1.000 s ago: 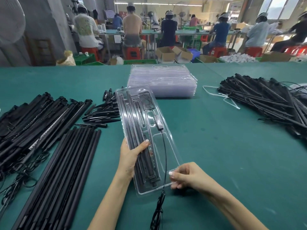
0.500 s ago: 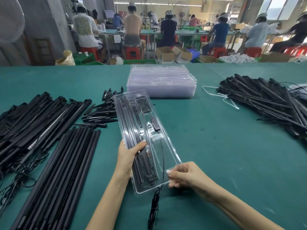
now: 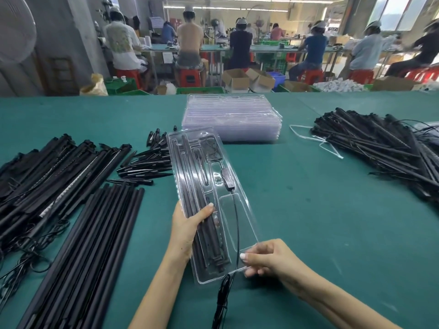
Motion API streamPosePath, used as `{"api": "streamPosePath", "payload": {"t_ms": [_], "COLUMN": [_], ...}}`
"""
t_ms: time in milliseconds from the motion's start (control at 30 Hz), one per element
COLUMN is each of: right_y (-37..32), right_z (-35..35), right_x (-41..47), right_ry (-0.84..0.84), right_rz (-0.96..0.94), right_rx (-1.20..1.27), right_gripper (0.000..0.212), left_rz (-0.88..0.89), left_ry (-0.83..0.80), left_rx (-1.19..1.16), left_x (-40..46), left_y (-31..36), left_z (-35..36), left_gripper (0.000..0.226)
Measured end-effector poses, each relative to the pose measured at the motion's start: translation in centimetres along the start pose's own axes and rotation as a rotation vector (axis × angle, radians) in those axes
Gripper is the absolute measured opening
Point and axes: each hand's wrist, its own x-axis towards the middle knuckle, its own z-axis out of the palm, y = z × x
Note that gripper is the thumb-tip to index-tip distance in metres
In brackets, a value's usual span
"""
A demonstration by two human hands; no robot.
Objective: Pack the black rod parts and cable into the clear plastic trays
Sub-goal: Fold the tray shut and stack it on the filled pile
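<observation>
Rods are seated in the clear tray near the bench's front edge, left hand clamping its side, right hand pinching its near corner, but the cable dangles out, unpacked.

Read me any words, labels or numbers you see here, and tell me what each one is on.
No text is readable.
Clear tray and black rods in the hands: no print shows.
Stack of clear trays: no labels visible.
White sheets on the far wall: too small and blurred.
</observation>
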Motion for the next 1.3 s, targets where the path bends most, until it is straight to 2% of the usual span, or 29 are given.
{"api": "streamPosePath", "payload": {"t_ms": [100, 233, 400, 533, 767, 1033, 1100, 1200, 1300], "right_y": [-0.3, -0.6, -0.3, 0.0, -0.8, -0.6, -0.8, -1.2, -1.3], "right_z": [0.3, 0.3, 0.0, -0.4, -0.5, -0.4, -0.5, -0.9, -1.3], "right_x": [-0.2, -0.2, -0.4, 0.1, 0.6, 0.4, 0.2, -0.3, -0.1], "right_ry": [0.046, 0.112, 0.115, 0.163, 0.200, 0.304, 0.252, 0.066, -0.030], "right_rz": [-0.012, -0.065, -0.050, -0.054, -0.062, -0.154, -0.189, -0.130, -0.069], "right_rx": [0.001, -0.007, 0.091, 0.054, -0.297, -0.232, -0.200, -0.121, -0.084], "right_gripper": [0.026, 0.020, 0.027, 0.007, 0.026, 0.022, 0.023, 0.019, 0.012], "left_rz": [-0.002, 0.043, 0.035, 0.122, 0.192, 0.181, 0.124, -0.004, -0.044], "left_ry": [0.010, 0.020, 0.028, 0.086, 0.128, 0.155, 0.143, 0.092, 0.055], "left_rx": [-0.049, -0.083, -0.159, -0.106, -0.006, -0.007, -0.029, -0.119, -0.103], "left_x": [0.0, 0.1, 0.4, 0.1, 0.1, -0.2, -0.1, 0.2, 0.2], "left_y": [-0.1, 0.0, -0.4, -0.6, -0.6, -1.3, -1.2, -0.7, -0.5], "left_z": [0.1, 0.3, 0.0, 0.3, 0.3, 1.0, 0.7, 0.3, 0.3], "left_gripper": [0.097, 0.100, 0.109, 0.105, 0.095, 0.101, 0.109, 0.123, 0.104]}}
